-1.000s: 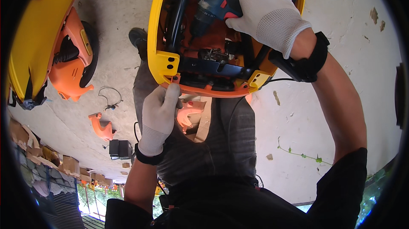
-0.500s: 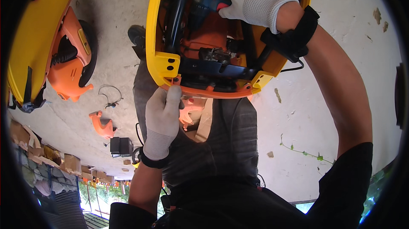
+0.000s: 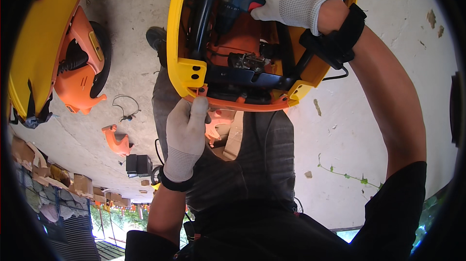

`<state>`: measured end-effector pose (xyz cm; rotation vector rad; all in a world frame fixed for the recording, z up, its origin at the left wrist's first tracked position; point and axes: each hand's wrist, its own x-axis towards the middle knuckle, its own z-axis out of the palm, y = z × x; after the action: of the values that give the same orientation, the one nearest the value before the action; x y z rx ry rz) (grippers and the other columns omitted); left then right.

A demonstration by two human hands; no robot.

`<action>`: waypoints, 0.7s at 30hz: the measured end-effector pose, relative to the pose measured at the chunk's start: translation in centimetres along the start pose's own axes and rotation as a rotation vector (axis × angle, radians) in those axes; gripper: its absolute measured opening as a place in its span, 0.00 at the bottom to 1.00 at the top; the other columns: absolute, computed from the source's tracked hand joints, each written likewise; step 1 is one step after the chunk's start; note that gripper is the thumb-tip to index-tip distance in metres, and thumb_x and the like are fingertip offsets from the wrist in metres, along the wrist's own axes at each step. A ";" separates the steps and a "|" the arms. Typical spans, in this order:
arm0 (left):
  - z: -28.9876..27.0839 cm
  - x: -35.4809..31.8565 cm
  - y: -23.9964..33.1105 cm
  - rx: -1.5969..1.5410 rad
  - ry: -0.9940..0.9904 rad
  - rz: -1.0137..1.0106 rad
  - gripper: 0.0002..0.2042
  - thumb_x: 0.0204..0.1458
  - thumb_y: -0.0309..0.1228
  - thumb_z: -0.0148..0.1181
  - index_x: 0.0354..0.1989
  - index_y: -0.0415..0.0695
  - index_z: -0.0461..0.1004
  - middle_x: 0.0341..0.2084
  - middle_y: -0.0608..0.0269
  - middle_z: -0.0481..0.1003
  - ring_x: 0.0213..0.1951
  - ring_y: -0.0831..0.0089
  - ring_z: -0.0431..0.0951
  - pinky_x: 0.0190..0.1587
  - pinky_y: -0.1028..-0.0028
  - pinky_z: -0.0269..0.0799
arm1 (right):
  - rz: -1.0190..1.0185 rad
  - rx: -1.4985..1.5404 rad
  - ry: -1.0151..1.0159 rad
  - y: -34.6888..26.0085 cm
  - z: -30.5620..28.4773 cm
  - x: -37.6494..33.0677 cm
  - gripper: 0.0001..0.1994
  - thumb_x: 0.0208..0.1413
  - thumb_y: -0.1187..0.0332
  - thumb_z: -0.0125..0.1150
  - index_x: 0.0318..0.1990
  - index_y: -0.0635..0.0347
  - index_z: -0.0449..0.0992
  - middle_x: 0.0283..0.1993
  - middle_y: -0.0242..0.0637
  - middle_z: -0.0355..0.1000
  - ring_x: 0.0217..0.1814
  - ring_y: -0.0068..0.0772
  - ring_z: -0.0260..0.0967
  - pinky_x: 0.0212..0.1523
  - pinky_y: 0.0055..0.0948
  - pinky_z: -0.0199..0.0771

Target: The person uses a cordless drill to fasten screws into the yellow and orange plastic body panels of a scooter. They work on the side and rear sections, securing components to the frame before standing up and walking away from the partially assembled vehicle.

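Observation:
A yellow plastic body shell (image 3: 173, 28) with black frame tubes inside stands in front of me, at my knees. An orange trim strip (image 3: 252, 106) runs along its near edge. My right hand (image 3: 293, 1), in a white knit glove, is closed around a dark blue cordless drill (image 3: 233, 6) inside the shell; the front of the drill points down, and its tip is hidden. My left hand (image 3: 186, 127), also gloved, pinches the orange strip at its left corner, thumb on top. Deeper in the shell lie an orange part (image 3: 238, 40) and a small metal mechanism (image 3: 247, 62).
At the left stands another yellow shell (image 3: 41, 42) with an orange housing (image 3: 77, 86). On the concrete floor lie a loose cable (image 3: 127, 115), a curved orange part (image 3: 116, 142) and a black box (image 3: 139, 166). Cardboard boxes (image 3: 82, 186) sit farther left; a white wall (image 3: 388, 67) rises at the right.
My right hand and forearm have shifted very slightly to the right along with the shell. Both grips look the same.

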<state>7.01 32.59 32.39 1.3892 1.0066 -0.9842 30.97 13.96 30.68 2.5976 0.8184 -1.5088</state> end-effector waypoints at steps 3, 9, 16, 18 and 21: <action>-0.2 0.0 0.0 0.016 -0.004 -0.010 0.20 0.63 0.43 0.53 0.29 0.36 0.72 0.18 0.66 0.72 0.23 0.82 0.69 0.27 0.77 0.64 | -0.011 -0.011 0.019 -0.2 0.0 0.0 0.19 0.51 0.57 0.64 0.37 0.68 0.81 0.37 0.54 0.77 0.42 0.53 0.77 0.46 0.41 0.77; -0.1 0.0 0.2 -0.017 0.004 0.002 0.19 0.63 0.43 0.53 0.30 0.36 0.72 0.19 0.66 0.72 0.22 0.82 0.68 0.26 0.77 0.64 | -0.026 -0.045 -0.003 -0.4 0.0 0.8 0.18 0.51 0.58 0.65 0.37 0.67 0.81 0.36 0.54 0.77 0.41 0.53 0.77 0.45 0.42 0.77; -0.2 0.0 0.3 -0.001 -0.005 -0.003 0.19 0.63 0.42 0.52 0.31 0.36 0.73 0.20 0.66 0.72 0.23 0.82 0.68 0.27 0.78 0.64 | -0.022 -0.036 0.008 -0.3 0.2 0.8 0.18 0.50 0.58 0.65 0.37 0.67 0.81 0.36 0.54 0.78 0.41 0.53 0.77 0.45 0.41 0.78; -0.1 0.0 0.3 -0.003 -0.004 -0.006 0.19 0.63 0.42 0.52 0.31 0.36 0.73 0.20 0.66 0.72 0.23 0.82 0.69 0.27 0.78 0.65 | -0.018 -0.040 0.008 -0.3 0.2 0.7 0.17 0.50 0.58 0.65 0.37 0.67 0.81 0.36 0.54 0.78 0.41 0.53 0.77 0.45 0.41 0.78; 0.0 -0.1 0.5 -0.009 -0.008 -0.016 0.19 0.63 0.42 0.52 0.32 0.36 0.73 0.20 0.65 0.73 0.23 0.82 0.69 0.27 0.78 0.65 | -0.011 -0.054 0.030 -0.2 0.5 0.7 0.17 0.50 0.59 0.64 0.37 0.67 0.81 0.36 0.54 0.78 0.41 0.53 0.77 0.45 0.41 0.78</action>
<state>7.42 32.58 32.61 1.3710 1.0167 -0.9952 30.78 14.27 29.89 2.5870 0.8653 -1.4335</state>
